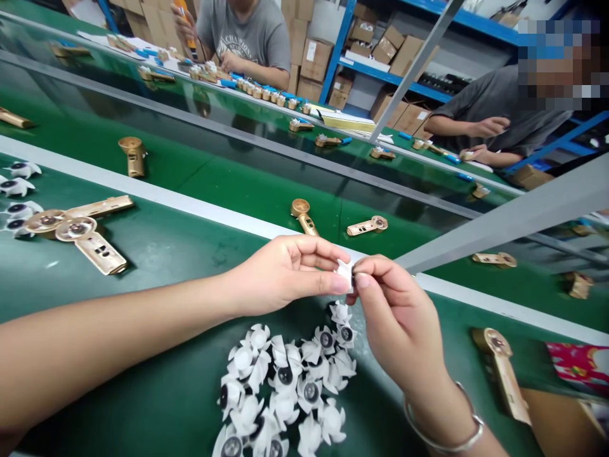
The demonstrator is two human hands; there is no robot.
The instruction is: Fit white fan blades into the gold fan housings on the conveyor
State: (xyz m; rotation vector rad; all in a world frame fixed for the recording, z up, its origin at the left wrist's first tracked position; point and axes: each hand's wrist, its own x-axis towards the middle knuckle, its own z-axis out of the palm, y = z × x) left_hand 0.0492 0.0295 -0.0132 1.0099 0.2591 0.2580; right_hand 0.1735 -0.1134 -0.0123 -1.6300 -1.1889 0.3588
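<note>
Between my two hands is a small white fan blade [344,275] with a dark hub on its right side. My left hand [290,273] is closed on its white blades, thumb in front and fingers behind. The thumb and forefinger of my right hand [399,311] pinch at the dark hub side; whether they hold a separate small part there is hidden. Just below my hands lies a heap of white fan blades [285,406], several showing black round hubs. A bracelet [469,438] circles my right wrist.
Gold fan housings [99,251] lie at the left beside more white fan blades [19,187]. Another gold housing [504,374] rests at the right, near a cardboard box [566,425]. A green conveyor belt [214,178] carries more housings. A slanting grey post [514,216] stands right. Two people work opposite.
</note>
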